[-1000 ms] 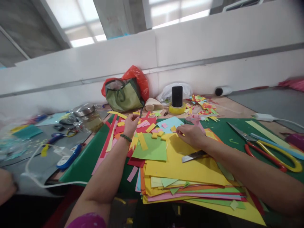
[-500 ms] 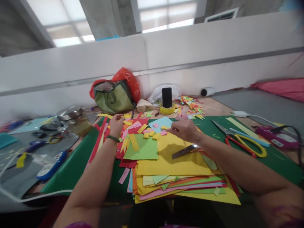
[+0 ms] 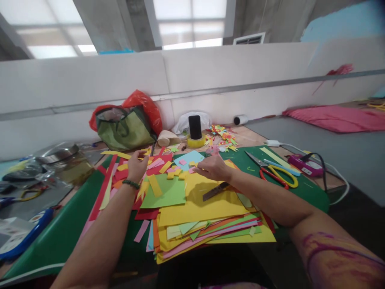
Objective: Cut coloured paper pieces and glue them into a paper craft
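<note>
My left hand [image 3: 137, 166] is over the scraps at the left of the paper stack, fingers curved and slightly apart, beside small yellow paper pieces [image 3: 147, 151]. My right hand [image 3: 214, 166] is above the yellow sheet [image 3: 198, 208], its thumb and fingers pinched together at the scraps; whatever they hold is hidden. Below that wrist lies a dark, flat, blade-like tool [image 3: 215, 191]. A light green sheet [image 3: 168, 196] with a yellow strip [image 3: 155, 185] on it lies between the hands. A light blue sheet [image 3: 190, 158] is behind them.
Scissors [image 3: 270, 170] and a light blue pen-like stick [image 3: 282, 166] lie on the green mat [image 3: 252, 158] at right. A phone [image 3: 195, 127] stands by a yellow tape roll [image 3: 196, 141]. A green bag [image 3: 124, 130] and a glass jar [image 3: 69, 162] are at left. A white cable [image 3: 313, 146] crosses the right.
The view has swung to the right, so the table's things sit further left. Both hands stay over nearly the same paper scraps, with little visible change in their fingers.
</note>
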`<state>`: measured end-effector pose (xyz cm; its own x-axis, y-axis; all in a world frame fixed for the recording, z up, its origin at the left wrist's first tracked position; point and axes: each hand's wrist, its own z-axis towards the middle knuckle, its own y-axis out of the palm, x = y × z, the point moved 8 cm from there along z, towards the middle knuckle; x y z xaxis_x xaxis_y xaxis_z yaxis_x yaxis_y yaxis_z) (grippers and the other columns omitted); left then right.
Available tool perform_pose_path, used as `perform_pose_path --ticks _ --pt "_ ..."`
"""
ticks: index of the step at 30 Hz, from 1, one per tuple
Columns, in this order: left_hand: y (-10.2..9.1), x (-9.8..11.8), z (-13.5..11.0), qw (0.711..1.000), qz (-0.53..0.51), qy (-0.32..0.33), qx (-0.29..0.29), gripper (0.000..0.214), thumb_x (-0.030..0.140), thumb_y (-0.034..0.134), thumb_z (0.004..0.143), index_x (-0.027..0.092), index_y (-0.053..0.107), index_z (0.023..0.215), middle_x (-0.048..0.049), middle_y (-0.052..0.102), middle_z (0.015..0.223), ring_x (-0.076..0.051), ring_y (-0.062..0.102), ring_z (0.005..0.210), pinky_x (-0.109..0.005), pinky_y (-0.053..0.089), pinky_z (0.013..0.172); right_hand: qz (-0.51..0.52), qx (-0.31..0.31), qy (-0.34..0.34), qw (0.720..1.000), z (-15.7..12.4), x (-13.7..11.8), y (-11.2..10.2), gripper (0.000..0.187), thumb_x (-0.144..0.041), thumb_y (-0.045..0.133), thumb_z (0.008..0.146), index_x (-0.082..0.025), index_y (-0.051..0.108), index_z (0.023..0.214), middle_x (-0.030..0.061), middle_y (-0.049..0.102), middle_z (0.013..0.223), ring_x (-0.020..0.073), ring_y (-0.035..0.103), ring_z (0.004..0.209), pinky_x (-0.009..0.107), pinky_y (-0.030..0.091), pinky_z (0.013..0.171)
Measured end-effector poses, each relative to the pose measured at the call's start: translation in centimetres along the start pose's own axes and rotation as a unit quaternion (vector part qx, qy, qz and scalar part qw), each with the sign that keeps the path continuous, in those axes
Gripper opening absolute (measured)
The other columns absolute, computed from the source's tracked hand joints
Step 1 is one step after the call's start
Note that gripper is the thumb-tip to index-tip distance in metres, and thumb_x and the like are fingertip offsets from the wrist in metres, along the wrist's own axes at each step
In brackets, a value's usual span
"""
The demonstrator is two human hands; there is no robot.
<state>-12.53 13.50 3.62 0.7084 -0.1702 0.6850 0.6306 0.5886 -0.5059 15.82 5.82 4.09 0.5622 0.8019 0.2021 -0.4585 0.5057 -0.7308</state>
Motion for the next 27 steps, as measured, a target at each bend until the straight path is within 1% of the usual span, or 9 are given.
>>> perform_pose_path --ticks 4,8,11,13,15,17,19,22,27 --pt "0.6 0.7 -0.4 0.999 0.027 0.024 -0.016 0.027 0.031 0.052 0.072 0.015 0.064 0.090 -0.0019 0.062 0.070 -0.014 0.050 0.054 -0.026 0.042 0.056 -0.013 -0.081 0.041 0.996 1.1 -0.5 0.5 0.052 -0.043 0.034 0.100 -0.015 0.063 0.066 0.0049 0.065 0.058 0.0125 0.054 0.054 0.028 0.018 0.055" --pt "1.2 1.2 -0.6 0.997 0.041 0.051 -0.042 0.024 0.032 0.053 0.072 0.015 0.064 0.087 -0.0038 0.065 0.075 -0.015 0.053 0.057 -0.027 0.044 0.060 -0.015 -0.227 0.108 0.968 2.3 -1.4 0.9 0.044 -0.046 0.040 0.097 -0.016 0.069 0.081 0.0075 0.071 0.071 0.0163 0.059 0.061 0.027 0.019 0.054" --pt "1.2 1.8 -0.6 0.994 0.061 0.077 -0.038 0.022 0.031 0.052 0.072 0.016 0.064 0.084 -0.0045 0.066 0.077 -0.016 0.053 0.058 -0.029 0.045 0.063 -0.005 -0.329 0.101 0.939 1.7 -3.1 -0.2 0.039 -0.045 0.043 0.096 -0.017 0.069 0.091 0.0093 0.072 0.081 0.0196 0.062 0.066 0.027 0.027 0.055" --pt "0.9 2.4 -0.7 0.992 0.075 0.097 -0.030 0.021 0.031 0.052 0.073 0.017 0.064 0.083 -0.0043 0.065 0.076 -0.016 0.053 0.058 -0.029 0.045 0.063 0.009 -0.357 0.078 0.931 0.3 -4.6 -1.9 0.039 -0.045 0.044 0.096 -0.015 0.069 0.095 0.0107 0.071 0.085 0.0221 0.063 0.073 0.029 0.034 0.058" --pt "0.4 3.3 -0.8 0.989 0.085 0.121 -0.015 0.021 0.032 0.052 0.074 0.018 0.064 0.083 -0.0038 0.063 0.075 -0.017 0.052 0.059 -0.030 0.044 0.063 0.041 -0.344 0.045 0.937 -1.8 -6.4 -4.0 0.041 -0.049 0.047 0.094 -0.015 0.068 0.101 0.0128 0.070 0.093 0.0247 0.063 0.084 0.031 0.041 0.064" --pt "-0.3 4.5 -1.2 0.984 0.090 0.152 0.002 0.022 0.033 0.051 0.075 0.019 0.065 0.084 -0.0031 0.060 0.071 -0.017 0.051 0.059 -0.030 0.043 0.062 0.081 -0.295 0.033 0.952 -4.4 -7.8 -6.1 0.049 -0.056 0.055 0.087 -0.014 0.065 0.111 0.0160 0.067 0.108 0.0271 0.061 0.099 0.036 0.046 0.077" --pt "-0.7 5.8 -1.6 0.979 0.096 0.181 0.013 0.022 0.034 0.051 0.077 0.019 0.064 0.085 -0.0022 0.057 0.069 -0.017 0.050 0.059 -0.030 0.042 0.063 0.104 -0.239 0.065 0.963 -7.4 -8.3 -7.5 0.064 -0.062 0.062 0.079 -0.014 0.060 0.121 0.0186 0.061 0.122 0.0299 0.056 0.111 0.041 0.045 0.090" --pt "-0.6 7.9 -2.1 0.970 0.120 0.211 0.003 0.021 0.036 0.053 0.079 0.020 0.065 0.085 -0.0016 0.055 0.070 -0.017 0.049 0.059 -0.028 0.040 0.061 0.093 -0.202 0.163 0.961 -11.6 -7.4 -7.6 0.076 -0.063 0.071 0.069 -0.015 0.057 0.126 0.0193 0.059 0.126 0.0331 0.053 0.118 0.047 0.044 0.096" --pt "1.1 13.0 -3.3 0.949 0.153 0.251 -0.113 0.015 0.034 0.060 0.077 0.021 0.066 0.082 -0.0027 0.059 0.074 -0.018 0.053 0.062 -0.028 0.041 0.062 0.081 -0.181 0.239 0.950 -15.0 -6.4 -6.7 0.047 -0.033 0.076 0.076 -0.018 0.059 0.117 0.0136 0.065 0.118 0.0290 0.058 0.111 0.044 0.049 0.093"
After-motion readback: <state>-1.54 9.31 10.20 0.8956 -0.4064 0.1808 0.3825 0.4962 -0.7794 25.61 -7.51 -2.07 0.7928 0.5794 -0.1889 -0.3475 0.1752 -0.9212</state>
